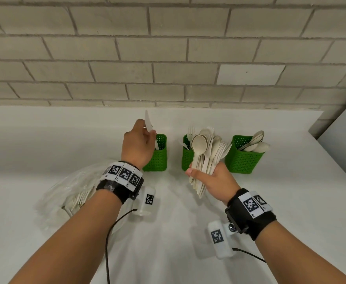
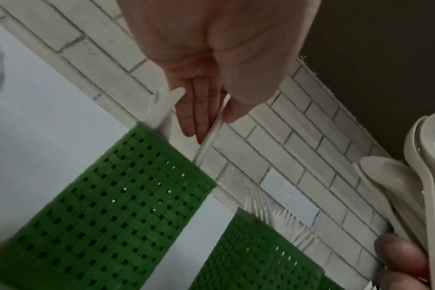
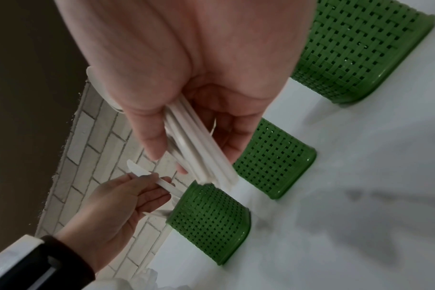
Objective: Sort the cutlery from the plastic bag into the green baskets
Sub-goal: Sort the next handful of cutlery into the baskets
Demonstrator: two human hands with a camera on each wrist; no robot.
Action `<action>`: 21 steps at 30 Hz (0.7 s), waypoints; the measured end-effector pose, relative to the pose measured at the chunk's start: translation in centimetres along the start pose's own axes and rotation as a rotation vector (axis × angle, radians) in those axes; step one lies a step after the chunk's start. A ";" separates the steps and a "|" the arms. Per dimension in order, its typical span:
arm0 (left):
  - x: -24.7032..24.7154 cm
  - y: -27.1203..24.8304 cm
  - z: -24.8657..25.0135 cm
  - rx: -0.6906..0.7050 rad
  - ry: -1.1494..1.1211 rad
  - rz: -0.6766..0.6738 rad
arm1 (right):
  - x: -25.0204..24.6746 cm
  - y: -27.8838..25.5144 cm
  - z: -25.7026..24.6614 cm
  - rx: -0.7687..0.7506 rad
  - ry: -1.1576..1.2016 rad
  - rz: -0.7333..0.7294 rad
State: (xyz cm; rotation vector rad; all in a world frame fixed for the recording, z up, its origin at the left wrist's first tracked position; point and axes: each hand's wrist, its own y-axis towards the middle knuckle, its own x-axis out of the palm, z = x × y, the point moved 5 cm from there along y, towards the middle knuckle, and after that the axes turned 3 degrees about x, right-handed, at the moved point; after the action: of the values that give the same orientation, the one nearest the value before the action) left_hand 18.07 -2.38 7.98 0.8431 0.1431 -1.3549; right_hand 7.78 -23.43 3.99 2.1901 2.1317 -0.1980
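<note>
While the right hand (image 1: 210, 177) clutches the cutlery bundle (image 1: 207, 154), the left hand (image 1: 137, 144), pinching a knife (image 1: 148, 120), should lower it handle-first into the left basket (image 1: 157, 155).

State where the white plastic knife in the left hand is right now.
In the head view, the white plastic knife is pinched by the left hand, blade up, its handle entering the leftmost green perforated basket.

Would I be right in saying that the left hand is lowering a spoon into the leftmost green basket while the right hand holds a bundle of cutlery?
Not quite: the left hand holds a knife, not a spoon, as the head view shows. It is over the leftmost green basket, and the right hand does hold the bundle of cutlery.
</note>
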 end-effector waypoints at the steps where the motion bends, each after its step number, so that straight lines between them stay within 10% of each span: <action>1: 0.2 0.0 -0.3 -0.006 0.026 -0.006 | -0.1 0.0 0.0 -0.004 -0.004 0.001; 9: -0.3 -2.2 3.7 0.004 -0.136 -0.002 | -0.5 -0.3 0.0 -0.002 0.003 0.022; 14: 6.0 -9.6 6.5 -0.282 -0.733 -0.606 | 0.9 -1.0 -0.6 -0.083 -0.086 -0.128; 21: 7.9 -13.0 5.3 -0.658 -1.111 -0.382 | 3.1 -3.1 0.1 -0.091 -0.411 -0.244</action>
State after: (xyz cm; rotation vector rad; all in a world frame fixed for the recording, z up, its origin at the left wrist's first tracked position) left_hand 6.54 -11.58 1.56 -0.5604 -0.1308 -1.8031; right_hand 4.78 -20.28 3.56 1.6583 2.1085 -0.5064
